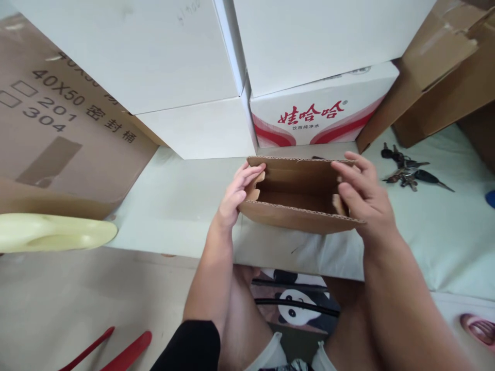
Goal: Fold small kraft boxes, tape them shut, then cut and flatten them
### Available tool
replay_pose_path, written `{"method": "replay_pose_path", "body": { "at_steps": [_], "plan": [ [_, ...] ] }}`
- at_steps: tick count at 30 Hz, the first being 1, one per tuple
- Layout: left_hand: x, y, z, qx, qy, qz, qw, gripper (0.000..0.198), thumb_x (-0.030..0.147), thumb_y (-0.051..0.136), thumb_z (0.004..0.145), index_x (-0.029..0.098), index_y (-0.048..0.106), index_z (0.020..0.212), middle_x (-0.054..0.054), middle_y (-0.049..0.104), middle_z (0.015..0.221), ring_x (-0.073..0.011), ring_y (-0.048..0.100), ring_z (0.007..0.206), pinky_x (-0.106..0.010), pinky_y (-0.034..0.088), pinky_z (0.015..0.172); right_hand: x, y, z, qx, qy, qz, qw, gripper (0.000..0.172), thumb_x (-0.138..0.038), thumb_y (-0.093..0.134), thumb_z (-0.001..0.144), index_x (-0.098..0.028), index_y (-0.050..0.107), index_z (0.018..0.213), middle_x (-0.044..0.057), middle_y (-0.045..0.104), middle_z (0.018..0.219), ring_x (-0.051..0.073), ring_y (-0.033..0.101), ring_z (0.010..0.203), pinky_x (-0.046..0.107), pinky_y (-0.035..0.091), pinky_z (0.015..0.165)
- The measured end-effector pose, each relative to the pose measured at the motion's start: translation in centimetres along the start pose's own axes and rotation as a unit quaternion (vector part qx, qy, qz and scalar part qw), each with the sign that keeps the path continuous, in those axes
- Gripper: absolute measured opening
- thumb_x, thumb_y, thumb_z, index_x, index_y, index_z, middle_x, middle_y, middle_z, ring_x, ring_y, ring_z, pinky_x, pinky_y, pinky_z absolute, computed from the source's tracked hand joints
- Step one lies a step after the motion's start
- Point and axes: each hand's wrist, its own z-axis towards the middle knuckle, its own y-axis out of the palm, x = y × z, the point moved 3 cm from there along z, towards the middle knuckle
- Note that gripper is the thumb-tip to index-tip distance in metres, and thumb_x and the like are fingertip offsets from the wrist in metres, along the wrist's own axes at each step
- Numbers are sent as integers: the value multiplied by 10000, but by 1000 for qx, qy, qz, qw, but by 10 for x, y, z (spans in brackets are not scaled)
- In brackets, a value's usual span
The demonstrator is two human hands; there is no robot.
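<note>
Head view, centre of the frame: we hold a small open cardboard box (pixel 297 216) above the near part of the pale bench (pixel 174 206). Our left hand (pixel 236 195) clasps its left end, fingers curled over the rim. Our right hand (pixel 359 198) grips the right end likewise. Keys (pixel 406 172) lie at the right, and white cartons (pixel 154 51) stand stacked across the top.

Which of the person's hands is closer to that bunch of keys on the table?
Right. The right hand grips the right end of the cardboard box, with the keys just beyond it on the table; the left hand holds the opposite end, farther away.
</note>
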Motion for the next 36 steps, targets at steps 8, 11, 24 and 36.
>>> {"method": "replay_pose_path", "body": {
  "at_steps": [8, 11, 24, 36],
  "plan": [
    [-10, 0, 2, 31, 18, 36, 999, 709, 838, 629, 800, 286, 726, 1234, -87, 720, 1389, -319, 340, 1594, -511, 103, 1371, 13, 6, 2, -39, 114, 54, 991, 336, -510, 659, 895, -256, 803, 1062, 97, 578, 1460, 331, 551, 1392, 560, 408, 1219],
    [-14, 0, 2, 61, -8, 43, 997, 602, 710, 742, 810, 262, 698, 1210, -122, 713, 1380, -337, 498, 1489, -535, 277, 1313, 9, 2, -1, -18, 80, 109, 991, 503, -668, 503, 926, -263, 691, 1158, 116, 511, 1566, 342, 541, 1414, 539, 488, 1131],
    [-24, -3, 5, 107, -84, 56, 989, 548, 662, 842, 711, 244, 757, 1055, -137, 516, 1581, -380, 493, 1468, -517, 408, 1212, 17, 5, -10, -55, -19, -8, 998, 221, -429, 669, 870, -241, 748, 955, 124, 536, 1457, 359, 494, 1440, 582, 389, 1198],
    [-30, -7, 12, 159, -168, -9, 973, 337, 447, 815, 662, 237, 833, 925, -90, 576, 1557, -400, 481, 1479, -527, 407, 1213, 20, 6, -31, -138, -43, -67, 987, 609, -475, 841, 700, -257, 582, 1206, 171, 352, 1522, 370, 374, 1502, 559, 389, 1184]
  ]
}}
